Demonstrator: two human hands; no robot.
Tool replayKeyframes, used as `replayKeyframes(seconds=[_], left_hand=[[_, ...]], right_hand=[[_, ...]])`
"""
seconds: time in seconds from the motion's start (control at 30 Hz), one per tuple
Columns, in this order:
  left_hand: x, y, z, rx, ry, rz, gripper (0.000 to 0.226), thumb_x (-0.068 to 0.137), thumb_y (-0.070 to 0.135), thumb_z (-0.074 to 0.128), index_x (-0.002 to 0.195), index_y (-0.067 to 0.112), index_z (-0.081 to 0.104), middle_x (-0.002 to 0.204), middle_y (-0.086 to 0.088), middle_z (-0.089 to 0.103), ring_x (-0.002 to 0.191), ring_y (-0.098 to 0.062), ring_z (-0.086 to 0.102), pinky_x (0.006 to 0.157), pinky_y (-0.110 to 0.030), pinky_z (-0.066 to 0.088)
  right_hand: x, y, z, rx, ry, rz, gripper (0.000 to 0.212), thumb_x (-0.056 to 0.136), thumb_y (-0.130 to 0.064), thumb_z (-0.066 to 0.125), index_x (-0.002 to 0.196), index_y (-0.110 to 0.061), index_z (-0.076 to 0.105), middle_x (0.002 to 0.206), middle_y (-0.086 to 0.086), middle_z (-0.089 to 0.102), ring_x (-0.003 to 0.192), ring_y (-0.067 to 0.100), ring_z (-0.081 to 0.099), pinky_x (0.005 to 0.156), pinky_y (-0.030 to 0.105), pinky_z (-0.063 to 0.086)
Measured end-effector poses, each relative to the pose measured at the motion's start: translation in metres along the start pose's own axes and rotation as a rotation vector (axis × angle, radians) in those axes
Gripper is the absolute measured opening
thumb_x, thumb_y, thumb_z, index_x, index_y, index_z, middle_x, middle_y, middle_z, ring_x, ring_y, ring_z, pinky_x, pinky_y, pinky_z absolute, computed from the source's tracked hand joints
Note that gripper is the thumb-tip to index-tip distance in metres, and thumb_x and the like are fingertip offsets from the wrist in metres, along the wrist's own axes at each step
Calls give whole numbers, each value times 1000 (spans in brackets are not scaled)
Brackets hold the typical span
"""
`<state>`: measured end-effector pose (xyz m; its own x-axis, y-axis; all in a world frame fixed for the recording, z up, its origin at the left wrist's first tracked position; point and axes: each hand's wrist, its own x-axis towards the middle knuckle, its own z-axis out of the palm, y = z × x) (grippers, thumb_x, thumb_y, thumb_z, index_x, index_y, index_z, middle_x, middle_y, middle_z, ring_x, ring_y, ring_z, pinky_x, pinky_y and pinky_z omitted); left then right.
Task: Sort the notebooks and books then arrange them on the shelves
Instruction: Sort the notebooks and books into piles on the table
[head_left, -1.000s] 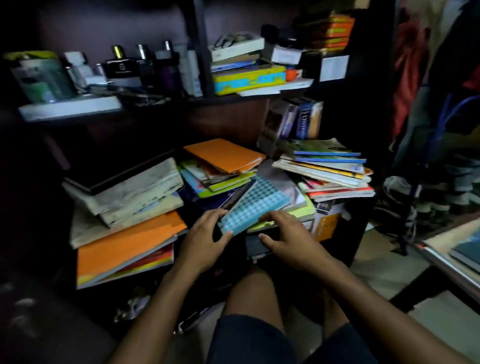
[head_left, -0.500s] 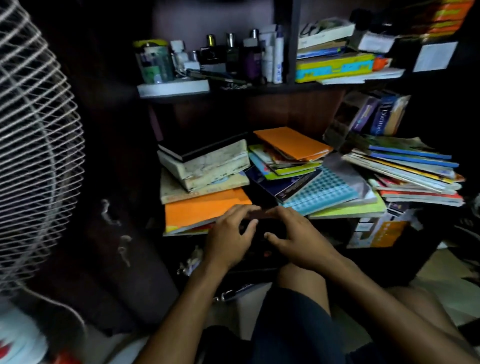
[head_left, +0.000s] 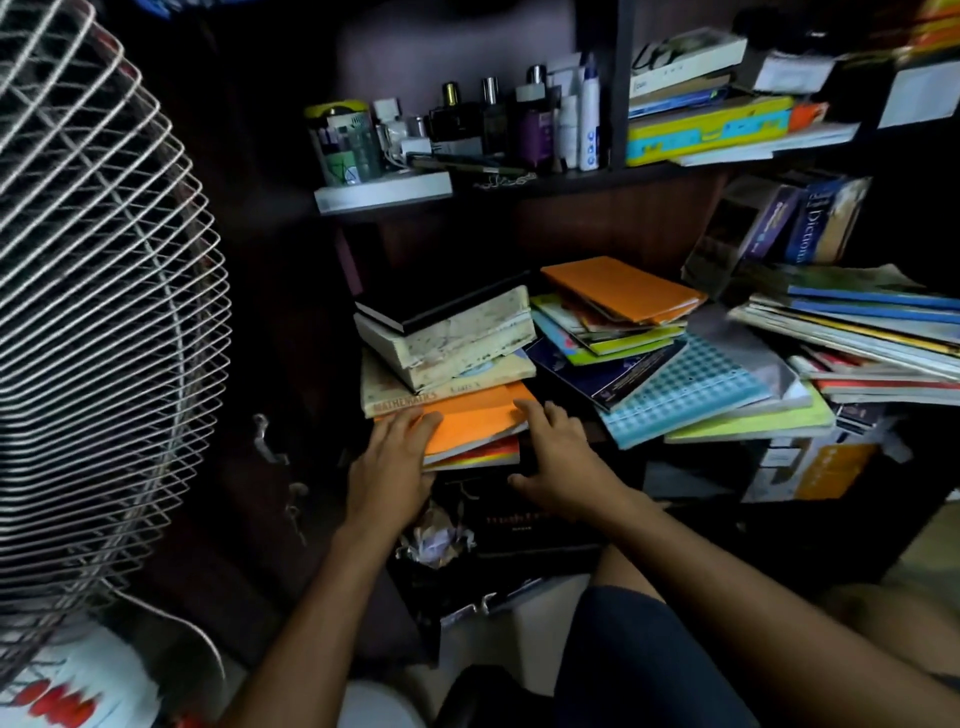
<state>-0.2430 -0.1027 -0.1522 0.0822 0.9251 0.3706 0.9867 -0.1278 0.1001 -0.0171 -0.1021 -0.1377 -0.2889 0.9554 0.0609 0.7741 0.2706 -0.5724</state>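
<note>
We see a flat orange-covered notebook (head_left: 470, 423) at the bottom of the left stack, at the front left edge of the dark wooden lower shelf (head_left: 618, 228), with thinner red and yellow-edged books just under it. On top sit a cream MATHEMATICS textbook (head_left: 415, 389) and two thick worn white-edged books (head_left: 452, 338). Our left hand (head_left: 392, 467) lies on the notebook's left front corner, fingers straight and spread on the cover. Our right hand (head_left: 558, 457) is at the right front corner, fingers straight, tips touching the notebook's right edge; grip under it we cannot tell. To the right, mid-shelf, a second orange notebook (head_left: 621, 288) tops a tilted pile, with a blue checked notebook (head_left: 685, 387) hanging over the front edge. Far right is a slumped pile of thin books (head_left: 857, 332), a dictionary (head_left: 813, 223) leaning behind. The upper shelf carries dark perfume bottles (head_left: 493, 119) and a yellow box (head_left: 706, 130). A white wire fan guard (head_left: 98, 322) fills the left side.
</note>
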Motion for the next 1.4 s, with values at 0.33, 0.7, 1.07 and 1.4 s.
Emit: replayKeyframes(seconds=[0.33,0.7,1.07,1.4], left_hand=[[1,-7,3,-21,103,136,63,72,32,89,131,26,67,128,1,68,114,-25,65,72,-37,60],[6,20,-22,-90,43,110,49,84,71,51,118,41,69,125,16,68,118,-13,61,92,-31,49],[41,38,-40,28,11,-55,47,92,70,46,131,45,58,121,-1,69,110,-32,63,83,-37,49],[37,53,-26,280,-182,155,64,93,48,60,148,32,32,143,-1,45,128,-26,48,95,-41,47]], right_hand=[[18,9,-6,208,115,54,66,90,-23,73,146,-28,38,136,7,35,115,28,53,97,43,51],[10,9,-13,296,76,22,87,82,-29,82,153,-21,32,138,4,32,126,23,47,109,34,42],[7,24,-8,262,123,-59,77,94,-28,64,156,-34,17,117,2,68,95,14,68,78,37,57],[-8,21,9,-439,-43,-124,74,96,-35,57,158,-25,19,167,6,7,150,30,15,115,57,25]])
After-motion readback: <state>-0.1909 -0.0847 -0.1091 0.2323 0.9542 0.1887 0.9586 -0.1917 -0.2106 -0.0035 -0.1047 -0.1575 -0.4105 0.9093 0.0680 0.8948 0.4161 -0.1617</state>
